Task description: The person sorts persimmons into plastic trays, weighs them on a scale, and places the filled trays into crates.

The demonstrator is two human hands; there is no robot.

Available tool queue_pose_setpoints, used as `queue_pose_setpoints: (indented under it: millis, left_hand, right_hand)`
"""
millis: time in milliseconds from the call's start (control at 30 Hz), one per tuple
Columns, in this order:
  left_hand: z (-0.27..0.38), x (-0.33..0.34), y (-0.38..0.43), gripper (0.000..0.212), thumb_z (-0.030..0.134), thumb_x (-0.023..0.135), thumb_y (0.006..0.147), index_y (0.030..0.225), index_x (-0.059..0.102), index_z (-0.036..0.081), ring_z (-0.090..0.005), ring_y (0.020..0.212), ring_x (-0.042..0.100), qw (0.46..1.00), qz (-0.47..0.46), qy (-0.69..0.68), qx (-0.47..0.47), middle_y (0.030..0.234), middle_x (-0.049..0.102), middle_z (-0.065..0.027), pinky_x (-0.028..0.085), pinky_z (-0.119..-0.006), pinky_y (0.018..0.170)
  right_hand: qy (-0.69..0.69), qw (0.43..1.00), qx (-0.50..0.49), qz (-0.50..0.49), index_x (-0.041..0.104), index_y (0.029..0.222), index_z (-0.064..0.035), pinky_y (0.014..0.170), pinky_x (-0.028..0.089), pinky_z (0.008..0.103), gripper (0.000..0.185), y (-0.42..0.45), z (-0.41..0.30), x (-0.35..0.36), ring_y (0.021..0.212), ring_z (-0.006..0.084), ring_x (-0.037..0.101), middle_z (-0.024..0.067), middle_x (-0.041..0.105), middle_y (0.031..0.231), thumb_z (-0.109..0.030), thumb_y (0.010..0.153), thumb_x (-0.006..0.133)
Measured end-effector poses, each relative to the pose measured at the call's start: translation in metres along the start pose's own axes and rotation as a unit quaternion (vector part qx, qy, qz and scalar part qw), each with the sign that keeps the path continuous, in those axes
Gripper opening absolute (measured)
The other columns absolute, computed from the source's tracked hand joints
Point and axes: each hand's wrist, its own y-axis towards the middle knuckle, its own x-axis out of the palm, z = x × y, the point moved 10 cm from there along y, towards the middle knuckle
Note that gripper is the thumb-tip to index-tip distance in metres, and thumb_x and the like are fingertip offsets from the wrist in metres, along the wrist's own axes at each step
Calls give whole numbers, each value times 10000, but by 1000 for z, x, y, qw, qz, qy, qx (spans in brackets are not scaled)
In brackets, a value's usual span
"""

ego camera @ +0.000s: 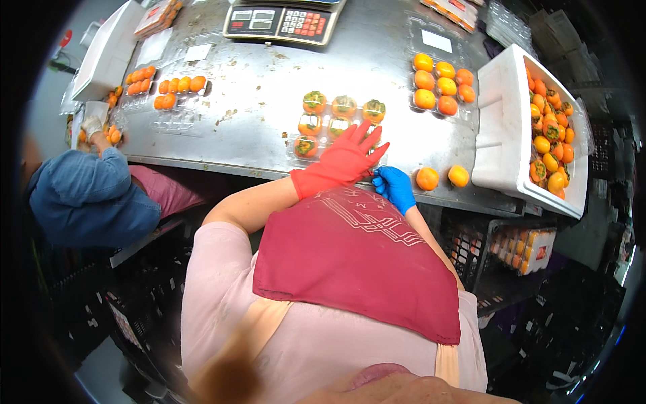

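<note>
My left hand (343, 159), in a red rubber glove, lies with spread fingers over the lower right of a closed clear plastic clamshell (325, 113) of persimmons. The persimmons in it sit in rows, with green calyxes showing on several. My right hand (393, 187), in a blue glove, is at the table's front edge by the pack's near right corner. Its fingers are curled near the left glove's cuff side; whether they pinch something is too small to tell. Two loose persimmons (428, 179) lie to the right of the blue glove.
An open clamshell (444, 86) of persimmons lies at the back right, beside a white foam box (499, 121) full of persimmons. A digital scale (277, 22) stands at the back. On the left, a co-worker in a denim shirt (96, 197) handles fruit near other open packs (174, 111).
</note>
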Motion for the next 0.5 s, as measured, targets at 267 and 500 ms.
queue_pose_setpoints:
  millis: [267,500]
  left_hand:
    - [-14,-48,8,670,192,669,678,1287,403,103,-400,1239,316,987,104,-99,-66,1347,332,-177,298,-463,998]
    - [-48,-106,10,614,52,648,663,1240,438,62,-404,1228,331,946,278,-147,-83,1298,383,-191,297,-444,1009]
  right_hand:
    - [-92,985,-140,34,606,707,-20,458,384,213,212,-26,-83,16,493,65,479,30,565,577,-183,833,557]
    - [-440,786,-427,84,585,824,-49,620,452,362,253,-61,-207,99,703,310,581,147,600,751,-287,863,511]
